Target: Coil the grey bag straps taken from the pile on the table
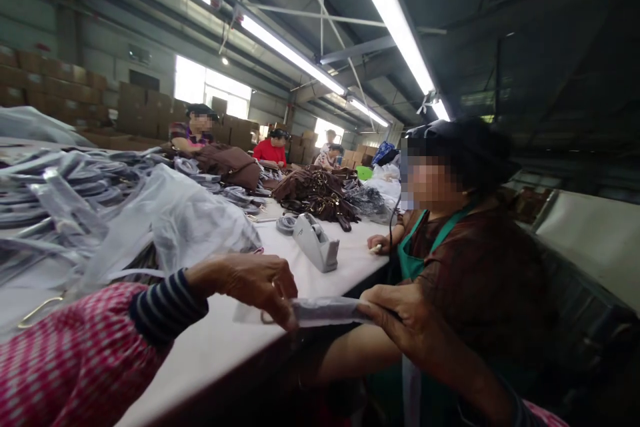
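A band point(327, 311) in translucent whitish wrapping is held level between my two hands at the table's front edge. My left hand point(255, 283) pinches its left end, where a gold-coloured metal ring or hook shows under the fingers. My right hand point(413, 317) grips the right end, with thumb and fingers closed on it. A pale strip point(411, 387) hangs below my right hand; whether it belongs to the same band I cannot tell. Beyond the hands a grey tape dispenser point(317, 247) stands on the white table point(270, 240).
Grey wrapped straps point(85, 180) and crumpled clear plastic point(190, 213) heap up at left. Brown pieces with gold hardware point(320, 190) lie farther back. A co-worker in a green apron point(413, 257) sits close at right, one hand point(383, 243) on the table. Several people work behind.
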Tool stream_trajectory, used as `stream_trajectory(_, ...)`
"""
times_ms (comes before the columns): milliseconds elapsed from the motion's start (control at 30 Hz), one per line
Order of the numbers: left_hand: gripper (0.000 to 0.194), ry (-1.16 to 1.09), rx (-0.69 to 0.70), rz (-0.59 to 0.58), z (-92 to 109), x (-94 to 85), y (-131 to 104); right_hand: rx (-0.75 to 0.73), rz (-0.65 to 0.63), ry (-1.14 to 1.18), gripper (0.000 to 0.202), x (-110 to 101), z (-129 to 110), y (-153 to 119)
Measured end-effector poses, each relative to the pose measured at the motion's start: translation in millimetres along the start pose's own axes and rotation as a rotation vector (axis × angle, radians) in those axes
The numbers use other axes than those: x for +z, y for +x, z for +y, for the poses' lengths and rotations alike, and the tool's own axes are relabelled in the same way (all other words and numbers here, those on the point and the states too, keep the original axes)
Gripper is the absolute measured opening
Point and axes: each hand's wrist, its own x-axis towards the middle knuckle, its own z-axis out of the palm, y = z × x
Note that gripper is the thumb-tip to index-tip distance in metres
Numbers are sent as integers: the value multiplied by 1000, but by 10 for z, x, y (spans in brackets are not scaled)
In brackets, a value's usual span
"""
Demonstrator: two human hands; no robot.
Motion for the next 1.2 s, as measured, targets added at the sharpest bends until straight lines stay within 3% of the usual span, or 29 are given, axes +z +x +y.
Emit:
stream_trajectory(100,16,82,21,-139,-66,116,-6,-19,-30,-5,42,31,-80,77)
stream_trajectory(167,23,-99,16,-165,-142,245,-24,-23,-53,1,43,51,-126,130)
stream_trajectory(333,41,-259,-17,-23,-304,478,-164,-31,-75,46,50,110,-188,223)
stream_trajectory(533,45,-306,-87,-27,-493,447,-373,15,-166,142,46,260,-194,303)
stream_trajectory(700,41,-344,-96,-53,-677,392,-545,131,-290,420,26,329,-187,447)
stream_trajectory(833,43,-369,-138,40,-777,341,-713,168,-331,542,50,393,-208,571)
stream_trajectory(967,41,-427,-126,117,-963,263,-857,77,-158,443,20,535,-218,754)
stream_trajectory(1100,37,-621,-189,57,-1089,193,-947,22,93,363,20,715,-130,1000)
stream_trajectory(1200,34,-725,-129,19,-1000,163,-989,-38,239,335,20,869,-42,1160)
